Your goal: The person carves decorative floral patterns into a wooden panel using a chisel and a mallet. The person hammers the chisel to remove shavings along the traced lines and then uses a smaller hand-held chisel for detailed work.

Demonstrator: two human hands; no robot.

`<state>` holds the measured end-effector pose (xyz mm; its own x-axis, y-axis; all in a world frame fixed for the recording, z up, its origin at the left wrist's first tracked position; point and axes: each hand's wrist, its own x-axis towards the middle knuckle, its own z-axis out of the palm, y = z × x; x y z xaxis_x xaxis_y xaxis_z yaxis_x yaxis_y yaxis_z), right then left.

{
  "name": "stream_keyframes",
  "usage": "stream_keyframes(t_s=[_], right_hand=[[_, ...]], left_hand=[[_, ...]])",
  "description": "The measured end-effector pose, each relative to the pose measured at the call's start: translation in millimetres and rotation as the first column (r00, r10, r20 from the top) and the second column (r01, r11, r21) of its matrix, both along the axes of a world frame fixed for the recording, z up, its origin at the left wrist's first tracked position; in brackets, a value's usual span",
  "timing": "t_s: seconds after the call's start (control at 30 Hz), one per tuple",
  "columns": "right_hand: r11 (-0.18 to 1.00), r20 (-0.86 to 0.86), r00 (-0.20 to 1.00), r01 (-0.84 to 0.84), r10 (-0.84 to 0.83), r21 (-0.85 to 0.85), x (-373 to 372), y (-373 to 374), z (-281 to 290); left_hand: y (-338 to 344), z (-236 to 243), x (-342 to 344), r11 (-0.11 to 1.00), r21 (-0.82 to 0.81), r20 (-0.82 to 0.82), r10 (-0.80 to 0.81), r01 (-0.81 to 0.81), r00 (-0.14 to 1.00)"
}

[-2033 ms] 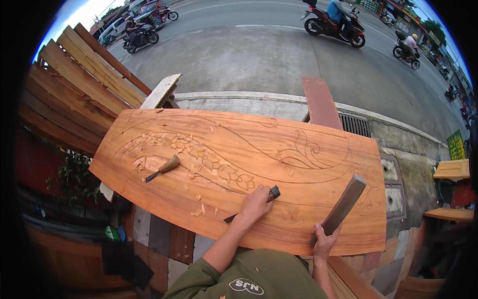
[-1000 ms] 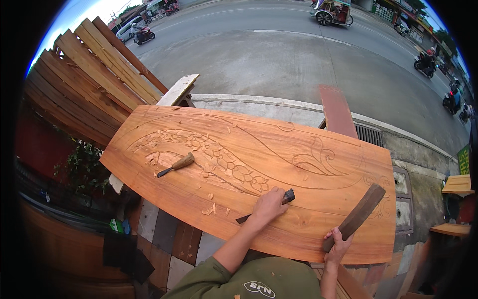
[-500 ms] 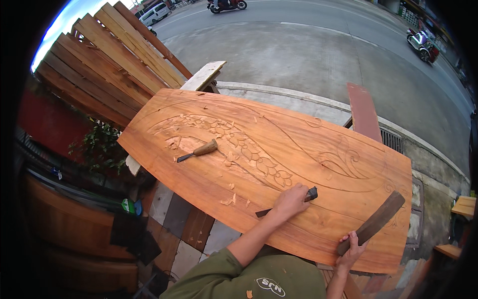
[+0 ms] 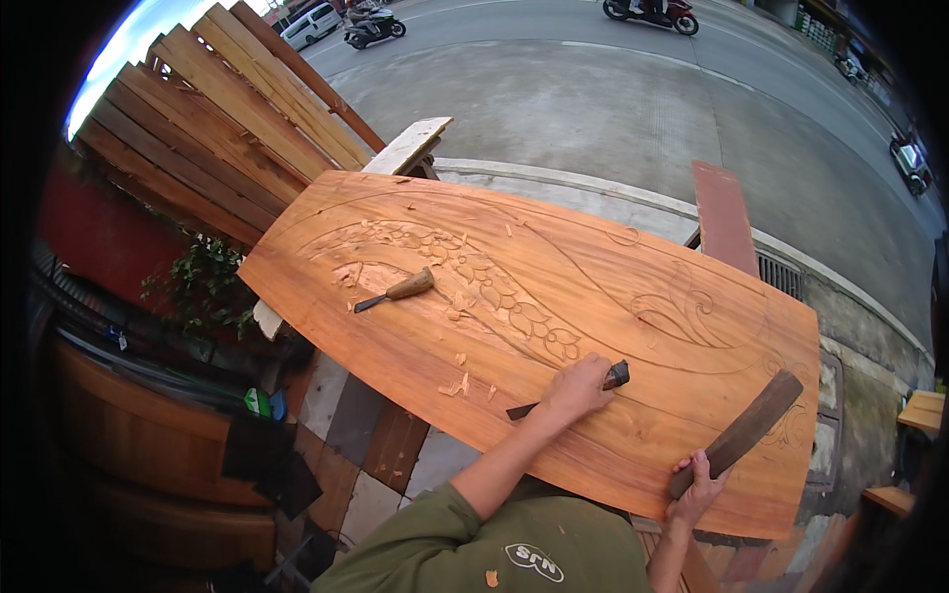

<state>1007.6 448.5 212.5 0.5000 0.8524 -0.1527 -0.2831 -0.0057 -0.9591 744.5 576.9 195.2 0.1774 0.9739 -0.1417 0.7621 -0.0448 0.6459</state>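
A large wooden panel (image 4: 633,435) with carved flowers, leaves and scrolls lies in front of me. My left hand (image 4: 578,388) is closed around a chisel (image 4: 620,374) low over the panel; its dark end sticks out to the right and its flat blade to the left. My right hand (image 4: 698,486) grips the lower end of a thick dark wooden bar (image 4: 746,427), which slants up to the right above the panel's near right part. A second chisel (image 4: 407,286) with a wooden handle rests on the carving at the left, untouched.
Curled wood shavings (image 4: 457,385) are scattered on the panel. Long planks (image 4: 237,99) lean at the back left. Supports stick out at the far side: a pale board (image 4: 410,145) and a reddish board (image 4: 725,217). Beyond lies a road (image 4: 514,30) with motorbikes (image 4: 652,14).
Both hands keep nearly the same place and the same hold on the chisel and the bar. The view has shifted slightly. On the road, motorbikes have moved to the right.
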Motion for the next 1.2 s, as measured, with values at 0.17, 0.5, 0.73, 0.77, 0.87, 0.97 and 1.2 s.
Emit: stream_keyframes(t_s=[0.17,0.5,0.73,0.77,0.87,0.97,1.2], right_hand=[[1.0,0.006,1.0,0.015,-0.014,-0.008,0,-4,-7],[0.999,-0.011,0.999,0.036,-0.036,-0.01,-3,8,12],[1.0,-0.006,1.0,0.012,-0.012,-0.014,8,1,2],[1.0,-0.01,1.0,0.02,-0.02,-0.012,4,2,3],[0.998,-0.028,0.999,0.041,-0.043,-0.043,3,1,5],[0.999,-0.001,0.999,0.036,-0.036,-0.018,6,3,5],[0.997,-0.013,0.999,0.032,-0.033,-0.066,-1,6,0]], left_hand=[[-1,-11,-4,1.0,0.023,-0.015,-0.016,0.016,1.0],[4,10,0,0.998,0.062,-0.063,-0.022,0.026,0.998],[2,8,14,0.995,0.093,-0.047,-0.012,0.017,0.999],[2,9,9,0.996,0.086,-0.06,0.003,0.002,0.998],[3,5,9,0.994,0.092,-0.099,-0.042,0.051,0.994],[1,6,10,0.989,0.132,-0.104,-0.052,0.065,0.993],[-10,24,0,0.967,0.202,-0.012,-0.154,0.153,0.988]])
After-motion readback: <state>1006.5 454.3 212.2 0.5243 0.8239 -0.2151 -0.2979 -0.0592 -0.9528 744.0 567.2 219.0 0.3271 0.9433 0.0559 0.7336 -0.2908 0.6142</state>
